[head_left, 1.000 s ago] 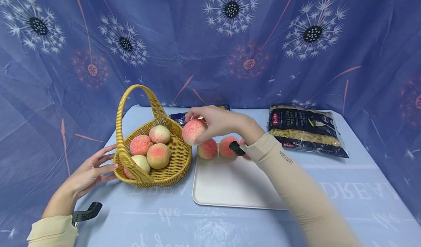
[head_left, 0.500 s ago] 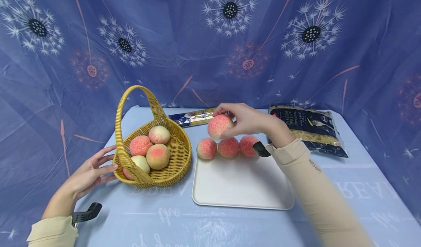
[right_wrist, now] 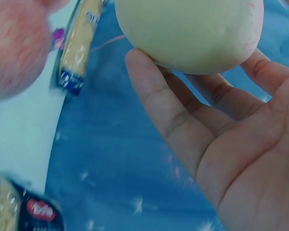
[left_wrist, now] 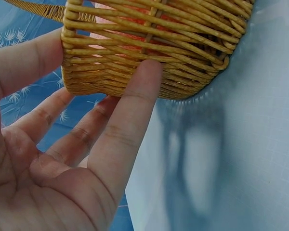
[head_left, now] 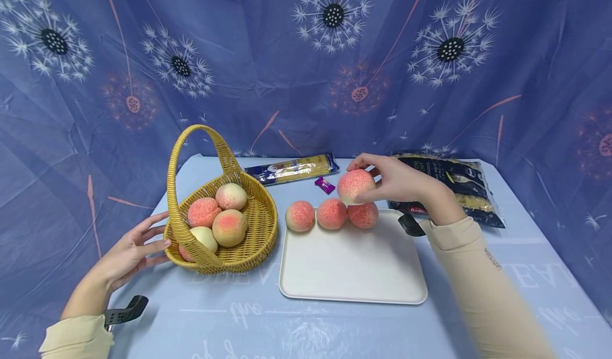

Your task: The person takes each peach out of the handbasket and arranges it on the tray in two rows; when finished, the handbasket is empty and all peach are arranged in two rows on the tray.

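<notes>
My right hand (head_left: 406, 181) holds a pink-and-cream peach (head_left: 356, 187) between thumb and fingers, above the back edge of a white tray (head_left: 354, 274). In the right wrist view the underside of the held peach (right_wrist: 192, 33) looks pale yellow-green. Three more peaches (head_left: 300, 216) sit in a row along the tray's back edge, the rightmost partly hidden behind the held one. On the left, my left hand (head_left: 131, 250) rests its spread fingers against a yellow wicker basket (head_left: 260, 226). Several peaches (head_left: 230, 227) lie inside the basket. Close up, the fingertips touch the woven wall (left_wrist: 183, 48).
A long pasta packet (head_left: 294, 169) lies at the back, with a small purple wrapped candy (head_left: 325, 185) in front of it. A dark bag of penne pasta (head_left: 459, 189) lies back right, partly behind my right arm. The basket's tall handle (head_left: 173, 173) arches upward.
My right hand has carried the peach rightward from beside the basket to above the tray's rightmost peach. The candy has come into view. My left hand and the basket stay put.
</notes>
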The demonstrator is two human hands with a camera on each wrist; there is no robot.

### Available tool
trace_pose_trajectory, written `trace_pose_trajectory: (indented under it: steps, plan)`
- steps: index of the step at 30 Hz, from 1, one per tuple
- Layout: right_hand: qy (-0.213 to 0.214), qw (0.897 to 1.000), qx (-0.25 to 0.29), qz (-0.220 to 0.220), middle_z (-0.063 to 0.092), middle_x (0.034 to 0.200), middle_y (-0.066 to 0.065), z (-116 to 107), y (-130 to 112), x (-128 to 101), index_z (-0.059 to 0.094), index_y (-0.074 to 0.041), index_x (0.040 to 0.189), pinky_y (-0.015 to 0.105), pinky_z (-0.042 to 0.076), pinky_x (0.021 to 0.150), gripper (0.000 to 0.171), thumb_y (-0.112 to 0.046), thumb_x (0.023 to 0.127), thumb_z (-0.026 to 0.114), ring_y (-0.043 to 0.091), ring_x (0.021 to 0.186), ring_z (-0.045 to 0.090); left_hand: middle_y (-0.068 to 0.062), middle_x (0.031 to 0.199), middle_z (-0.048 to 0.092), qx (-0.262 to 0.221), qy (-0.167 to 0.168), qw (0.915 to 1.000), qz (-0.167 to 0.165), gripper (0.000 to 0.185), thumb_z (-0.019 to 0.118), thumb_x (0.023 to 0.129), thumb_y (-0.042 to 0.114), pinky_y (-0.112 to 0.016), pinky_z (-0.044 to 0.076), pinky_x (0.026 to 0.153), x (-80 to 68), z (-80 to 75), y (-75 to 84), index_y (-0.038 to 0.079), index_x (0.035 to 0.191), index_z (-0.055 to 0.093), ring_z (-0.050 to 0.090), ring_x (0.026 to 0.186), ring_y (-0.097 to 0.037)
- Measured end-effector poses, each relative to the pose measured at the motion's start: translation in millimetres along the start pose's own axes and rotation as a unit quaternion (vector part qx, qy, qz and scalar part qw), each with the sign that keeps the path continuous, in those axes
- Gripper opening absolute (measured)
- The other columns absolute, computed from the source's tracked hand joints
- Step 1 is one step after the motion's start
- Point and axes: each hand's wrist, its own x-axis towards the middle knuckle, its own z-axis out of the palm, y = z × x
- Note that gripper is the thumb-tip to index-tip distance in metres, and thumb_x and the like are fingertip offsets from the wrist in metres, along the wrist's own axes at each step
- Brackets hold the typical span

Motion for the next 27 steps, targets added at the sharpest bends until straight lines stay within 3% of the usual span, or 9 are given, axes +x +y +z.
trace_pose_trajectory:
  steps: [9, 18, 27]
  plan:
    - [0.043, 0.999, -0.015, 0.030, 0.065, 0.134, 0.009, -6, 35, -27, 0.061, -0.015, 0.137, 0.036, 0.063, 0.089, 0.058, -0.025, 0.087, 0.091, 0.025, 0.108, 0.067, 0.019, 0.134, 0.060, -0.007, 0.000, 1.0000, 0.003, 0.067, 0.054, 0.109, -0.005, -0.032, 0.067, 0.088, 0.2, -0.5, -1.1, 0.038, 0.158, 0.040, 0.070, 0.115, -0.004]
    - [0.054, 0.998, -0.005, 0.044, 0.065, 0.135, 0.010, -2, 61, -48, 0.062, -0.014, 0.135, 0.030, 0.062, 0.089, 0.057, -0.026, 0.088, 0.091, 0.026, 0.115, 0.065, 0.020, 0.136, 0.058, 0.001, 0.006, 1.0000, -0.005, 0.068, 0.055, 0.109, -0.002, -0.032, 0.066, 0.089, -1.1, -0.1, -0.3, 0.034, 0.163, 0.035, 0.070, 0.116, -0.002]
    - [0.064, 0.996, -0.004, 0.055, 0.066, 0.131, 0.012, 5, 80, -58, 0.063, -0.011, 0.133, 0.028, 0.061, 0.088, 0.058, -0.023, 0.085, 0.093, 0.027, 0.113, 0.067, 0.020, 0.136, 0.057, 0.007, 0.005, 1.0000, -0.004, 0.069, 0.056, 0.109, -0.001, -0.032, 0.066, 0.090, -0.7, -0.2, -1.5, 0.033, 0.164, 0.034, 0.069, 0.117, -0.002]
